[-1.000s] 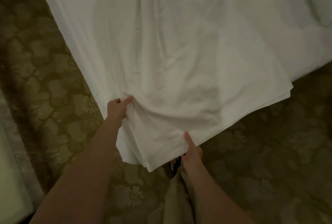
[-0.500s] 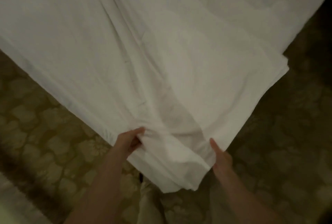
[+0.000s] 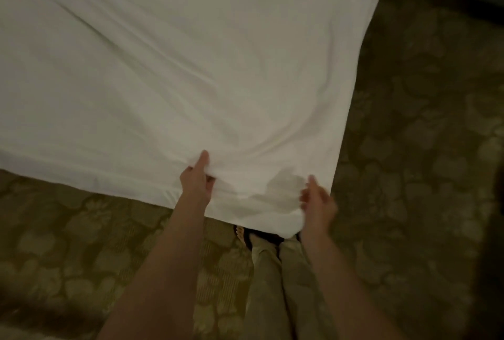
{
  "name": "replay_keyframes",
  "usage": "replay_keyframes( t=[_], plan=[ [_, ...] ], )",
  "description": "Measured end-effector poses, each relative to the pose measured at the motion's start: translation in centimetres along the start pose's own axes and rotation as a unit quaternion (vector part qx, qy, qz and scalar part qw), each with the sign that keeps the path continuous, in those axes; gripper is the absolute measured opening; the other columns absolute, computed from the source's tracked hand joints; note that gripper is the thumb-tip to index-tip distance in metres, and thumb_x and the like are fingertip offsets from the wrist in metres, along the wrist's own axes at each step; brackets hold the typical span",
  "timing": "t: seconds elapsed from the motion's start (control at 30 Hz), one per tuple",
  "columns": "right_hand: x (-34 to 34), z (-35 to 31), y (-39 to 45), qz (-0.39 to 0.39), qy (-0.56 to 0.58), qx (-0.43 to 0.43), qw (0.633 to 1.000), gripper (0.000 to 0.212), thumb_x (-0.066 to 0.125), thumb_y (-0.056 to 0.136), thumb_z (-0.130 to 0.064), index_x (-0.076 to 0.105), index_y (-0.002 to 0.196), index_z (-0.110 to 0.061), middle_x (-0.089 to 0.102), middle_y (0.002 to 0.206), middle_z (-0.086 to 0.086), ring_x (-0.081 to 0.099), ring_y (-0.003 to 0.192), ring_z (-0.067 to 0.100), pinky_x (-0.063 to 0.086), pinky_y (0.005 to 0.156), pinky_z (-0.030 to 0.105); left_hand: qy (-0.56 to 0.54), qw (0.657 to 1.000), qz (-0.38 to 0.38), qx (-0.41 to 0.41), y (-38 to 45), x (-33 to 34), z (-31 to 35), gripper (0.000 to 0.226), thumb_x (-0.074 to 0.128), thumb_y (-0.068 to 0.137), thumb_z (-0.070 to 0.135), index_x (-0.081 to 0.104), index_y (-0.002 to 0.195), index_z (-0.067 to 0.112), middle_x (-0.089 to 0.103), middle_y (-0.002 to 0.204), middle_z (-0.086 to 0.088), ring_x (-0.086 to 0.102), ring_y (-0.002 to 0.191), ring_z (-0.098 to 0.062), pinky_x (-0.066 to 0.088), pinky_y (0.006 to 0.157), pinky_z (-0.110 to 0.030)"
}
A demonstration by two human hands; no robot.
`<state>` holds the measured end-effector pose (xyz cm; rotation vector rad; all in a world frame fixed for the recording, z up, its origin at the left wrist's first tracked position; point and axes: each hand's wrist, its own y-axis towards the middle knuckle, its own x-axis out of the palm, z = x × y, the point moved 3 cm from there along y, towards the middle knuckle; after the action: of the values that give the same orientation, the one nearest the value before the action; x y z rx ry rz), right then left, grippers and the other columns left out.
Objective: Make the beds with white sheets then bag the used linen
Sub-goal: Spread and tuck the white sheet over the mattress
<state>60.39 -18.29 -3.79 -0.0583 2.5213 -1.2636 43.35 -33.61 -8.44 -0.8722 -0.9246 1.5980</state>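
I am looking down from the head camera at a white sheet (image 3: pixel 191 67) that fills the upper left and centre of the view. It is spread out flat, with long soft creases running across it. Its near edge crosses the view from the left side down toward the centre, and its right edge runs up to a corner at the top right, where several folded layers show one on another.

My left hand (image 3: pixel 197 180) grasps the sheet at the near edge. The thumb lies on top of the cloth and the fingers are curled under it, so the fabric bunches into a small ridge at the grip.

My right hand (image 3: pixel 317 203) is at the sheet's near right corner. It is blurred. Its fingers look loosely bent beside the cloth, and the corner sags next to the palm, but I cannot tell whether the hand is gripping it or only touching it.

Both bare forearms reach up from the bottom of the view. Between them I see my legs in pale trousers (image 3: pixel 278 285), just below the sheet's corner.

A carpet (image 3: pixel 414 149) with a dim green and tan flower pattern covers the floor around the sheet.
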Motion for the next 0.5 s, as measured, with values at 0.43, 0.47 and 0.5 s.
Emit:
replay_keyframes(
  t=[0.43,0.47,0.5],
  plan=[
    [17.3,8.9,-8.5,-0.201,0.253,0.273,0.906,0.049,0.069,0.087,-0.03,0.058,0.125,-0.001,0.067,0.11,0.014,0.066,0.095,0.022,0.056,0.075,0.027,-0.012,0.996,-0.012,0.089,5.5,-4.9,11.2,0.008,0.062,0.092,0.003,0.06,0.088,0.011,0.069,0.094,-0.006,0.065,0.081,-0.014,0.058,0.076,-0.028],
    [18.6,8.8,-8.6,-0.189,0.272,0.269,0.904,0.051,0.071,0.085,-0.028,0.056,0.126,-0.002,0.066,0.114,0.015,0.066,0.097,0.023,0.057,0.072,0.028,-0.014,0.995,-0.019,0.095,6.2,-4.9,12.9,0.01,0.062,0.091,0.003,0.06,0.085,0.011,0.071,0.085,-0.003,0.065,0.079,-0.014,0.059,0.069,-0.026],
    [19.9,8.7,-8.8,-0.174,0.296,0.264,0.901,0.053,0.073,0.084,-0.026,0.054,0.127,-0.003,0.065,0.117,0.014,0.066,0.099,0.024,0.058,0.071,0.028,-0.013,0.995,-0.024,0.101,6.8,-4.7,14.6,0.011,0.064,0.09,0.005,0.061,0.084,0.012,0.071,0.076,-0.001,0.065,0.075,-0.014,0.059,0.062,-0.025]
  ],
)
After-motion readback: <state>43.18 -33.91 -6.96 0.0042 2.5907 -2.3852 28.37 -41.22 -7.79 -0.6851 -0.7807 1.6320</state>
